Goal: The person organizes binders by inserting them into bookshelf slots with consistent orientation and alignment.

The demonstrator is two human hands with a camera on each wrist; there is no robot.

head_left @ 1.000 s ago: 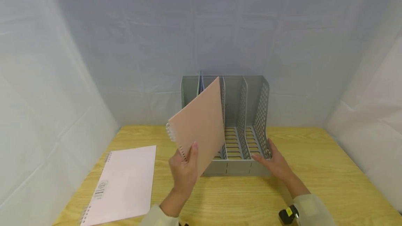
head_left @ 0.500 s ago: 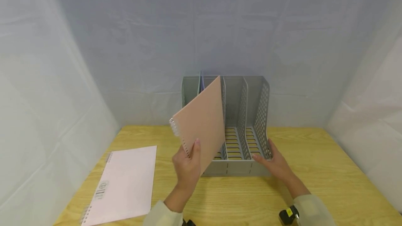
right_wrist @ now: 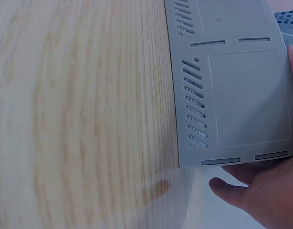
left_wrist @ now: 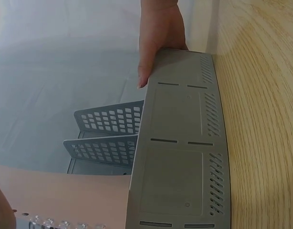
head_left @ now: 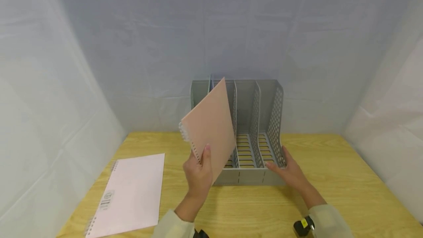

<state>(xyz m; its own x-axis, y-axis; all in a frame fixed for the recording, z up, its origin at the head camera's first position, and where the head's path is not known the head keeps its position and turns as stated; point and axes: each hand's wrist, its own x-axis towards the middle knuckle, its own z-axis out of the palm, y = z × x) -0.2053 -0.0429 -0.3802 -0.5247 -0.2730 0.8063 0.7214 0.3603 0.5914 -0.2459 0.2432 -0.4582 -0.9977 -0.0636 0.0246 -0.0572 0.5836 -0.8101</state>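
Observation:
In the head view my left hand (head_left: pixel 198 175) grips a spiral notebook with a plain peach cover (head_left: pixel 211 120), thumb on the cover and fingers behind the coil edge. The notebook leans, held up before the left part of a grey file organizer (head_left: pixel 251 177), and hides much of those slots. My right hand (head_left: pixel 290 173) holds the organizer's front right corner, thumb over the front lip and fingers along the side wall. The left wrist view shows the peach cover (left_wrist: pixel 75 191) overlapping the organizer's front panel (left_wrist: pixel 175 143). From the right wrist, the hand (right_wrist: pixel 270 195) is around the panel's end.
A pale pink spiral notebook (head_left: pixel 135 190) lies flat on the wooden table (head_left: pixel 244 212) at left. Thin bluish sheets or folders (head_left: pixel 210 83) stand in a left slot of the organizer. White sheeting (head_left: pixel 158 47) walls the table at the back and both sides.
My left hand has shifted slightly right and up with the peach notebook, and its upper corner now sits further left and higher. The right hand and the organizer stay in place.

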